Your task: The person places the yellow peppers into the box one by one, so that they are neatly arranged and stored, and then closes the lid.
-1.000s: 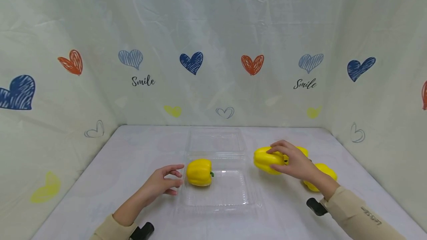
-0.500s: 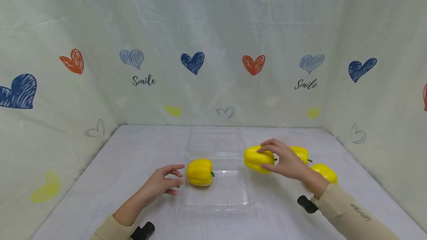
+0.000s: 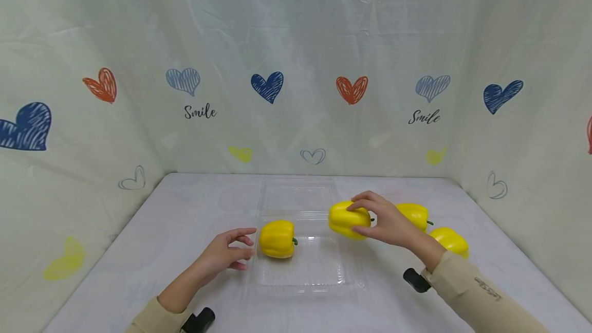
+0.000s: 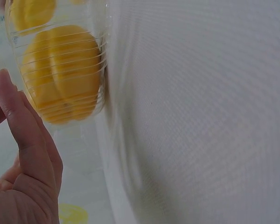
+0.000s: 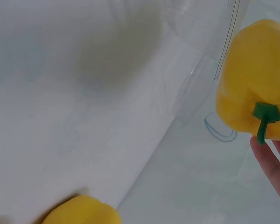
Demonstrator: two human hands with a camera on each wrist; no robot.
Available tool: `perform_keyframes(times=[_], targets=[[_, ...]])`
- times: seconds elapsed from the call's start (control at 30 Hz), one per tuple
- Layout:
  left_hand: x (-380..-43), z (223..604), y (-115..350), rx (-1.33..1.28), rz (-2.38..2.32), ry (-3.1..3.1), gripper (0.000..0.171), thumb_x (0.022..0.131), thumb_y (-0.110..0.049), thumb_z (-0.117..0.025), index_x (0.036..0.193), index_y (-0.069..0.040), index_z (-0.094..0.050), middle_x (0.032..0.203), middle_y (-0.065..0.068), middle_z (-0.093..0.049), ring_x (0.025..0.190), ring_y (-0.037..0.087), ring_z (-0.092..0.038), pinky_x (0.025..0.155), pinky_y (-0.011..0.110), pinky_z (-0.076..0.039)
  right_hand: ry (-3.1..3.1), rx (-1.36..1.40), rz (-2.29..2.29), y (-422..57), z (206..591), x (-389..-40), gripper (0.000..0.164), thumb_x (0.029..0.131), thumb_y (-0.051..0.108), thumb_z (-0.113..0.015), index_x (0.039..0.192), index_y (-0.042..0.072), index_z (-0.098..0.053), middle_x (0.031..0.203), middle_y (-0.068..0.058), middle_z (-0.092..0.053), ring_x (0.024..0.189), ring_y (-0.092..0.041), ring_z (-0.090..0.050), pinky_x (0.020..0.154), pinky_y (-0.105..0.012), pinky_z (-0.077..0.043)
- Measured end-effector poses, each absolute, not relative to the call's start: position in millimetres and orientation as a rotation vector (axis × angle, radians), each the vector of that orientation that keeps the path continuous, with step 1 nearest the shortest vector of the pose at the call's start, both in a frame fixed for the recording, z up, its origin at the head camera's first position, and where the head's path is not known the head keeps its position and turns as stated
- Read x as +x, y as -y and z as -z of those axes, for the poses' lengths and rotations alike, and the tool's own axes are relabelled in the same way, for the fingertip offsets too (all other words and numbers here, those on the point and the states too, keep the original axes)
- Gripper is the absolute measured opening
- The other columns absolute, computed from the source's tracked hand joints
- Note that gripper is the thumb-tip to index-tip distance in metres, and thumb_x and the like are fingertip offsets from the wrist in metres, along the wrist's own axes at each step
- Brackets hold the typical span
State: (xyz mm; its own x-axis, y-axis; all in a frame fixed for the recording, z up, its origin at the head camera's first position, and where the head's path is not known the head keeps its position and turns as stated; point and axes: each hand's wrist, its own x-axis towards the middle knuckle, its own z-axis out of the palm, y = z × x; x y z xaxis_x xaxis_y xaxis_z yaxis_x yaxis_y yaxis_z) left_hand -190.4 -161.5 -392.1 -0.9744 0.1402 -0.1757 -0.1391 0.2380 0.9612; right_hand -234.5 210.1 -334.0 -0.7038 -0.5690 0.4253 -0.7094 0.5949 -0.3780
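Observation:
My right hand [image 3: 386,220] grips a yellow bell pepper [image 3: 344,221] between thumb and fingers, lifted over the right edge of a clear plastic clamshell container [image 3: 314,271]. The green stem of this held pepper [image 5: 252,79] faces the right wrist camera. Another yellow bell pepper [image 3: 276,239] lies in the left part of the container's base, its stem to the right. At the container's left side, my left hand [image 3: 224,256] has relaxed fingers, with the fingertips at the wall; whether they touch it I cannot tell. Through the ribbed wall the left wrist view shows the pepper inside [image 4: 63,74].
Two more yellow bell peppers lie on the right of the table, one farther back [image 3: 413,215] and one nearer [image 3: 450,241], partly behind my right arm. The container's lid [image 3: 298,197] lies folded back behind its base. A heart-printed curtain [image 3: 296,127] surrounds the white table.
My right hand has carried the held pepper leftward, from beside the other peppers to the container's right edge. My left hand and the pepper in the container have stayed put.

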Motion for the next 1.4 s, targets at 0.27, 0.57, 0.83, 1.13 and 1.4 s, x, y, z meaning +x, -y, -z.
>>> perform_keyframes(times=[0.27, 0.57, 0.83, 1.13, 1.4], targets=[[-191.0, 391.7, 161.3, -0.014, -1.814, -2.285, 0.055, 0.08, -0.005, -0.072, 0.131, -0.003, -0.051, 0.104, 0.011, -0.051, 0.075, 0.02, -0.06, 0.065, 0.035, -0.056, 2.586, 1.088, -0.785, -197.7, 332.6, -236.2, 0.032, 0.077, 0.018, -0.078, 0.106, 0.015, -0.065, 0.117, -0.002, -0.054, 0.104, -0.022, -0.052, 0.083, -0.038, -0.05], [-191.1, 390.8, 160.1, -0.039, -1.806, -2.288, 0.055, 0.08, -0.006, -0.072, 0.131, -0.005, -0.052, 0.105, 0.011, -0.051, 0.076, 0.02, -0.06, 0.065, 0.035, -0.056, 2.608, 1.129, -0.807, -183.5, 333.5, -236.6, 0.033, 0.077, 0.019, -0.077, 0.107, 0.016, -0.065, 0.118, -0.001, -0.053, 0.105, -0.021, -0.052, 0.084, -0.036, -0.05], [-190.6, 390.4, 159.9, -0.018, -1.808, -2.286, 0.055, 0.081, -0.007, -0.072, 0.131, -0.004, -0.051, 0.105, 0.012, -0.051, 0.074, 0.021, -0.059, 0.065, 0.035, -0.056, 2.645, 1.164, -0.842, -169.3, 336.5, -235.3, 0.032, 0.078, 0.021, -0.077, 0.107, 0.017, -0.064, 0.118, -0.001, -0.052, 0.105, -0.02, -0.051, 0.085, -0.041, -0.05], [-189.7, 389.7, 159.2, -0.038, -1.805, -2.29, 0.054, 0.081, -0.007, -0.072, 0.131, -0.004, -0.052, 0.105, 0.011, -0.051, 0.072, 0.021, -0.059, 0.065, 0.035, -0.056, 2.653, 1.244, -0.823, -158.6, 346.1, -236.1, 0.031, 0.078, 0.018, -0.076, 0.106, 0.015, -0.064, 0.118, -0.002, -0.052, 0.106, -0.02, -0.05, 0.087, -0.037, -0.049], [-189.3, 389.8, 160.0, -0.027, -1.807, -2.285, 0.055, 0.081, -0.007, -0.072, 0.132, -0.004, -0.051, 0.105, 0.012, -0.051, 0.071, 0.022, -0.058, 0.065, 0.035, -0.056, 2.673, 1.304, -0.814, -153.7, 354.3, -237.3, 0.03, 0.079, 0.019, -0.075, 0.106, 0.014, -0.063, 0.118, -0.005, -0.052, 0.107, -0.023, -0.05, 0.09, -0.04, -0.047]])
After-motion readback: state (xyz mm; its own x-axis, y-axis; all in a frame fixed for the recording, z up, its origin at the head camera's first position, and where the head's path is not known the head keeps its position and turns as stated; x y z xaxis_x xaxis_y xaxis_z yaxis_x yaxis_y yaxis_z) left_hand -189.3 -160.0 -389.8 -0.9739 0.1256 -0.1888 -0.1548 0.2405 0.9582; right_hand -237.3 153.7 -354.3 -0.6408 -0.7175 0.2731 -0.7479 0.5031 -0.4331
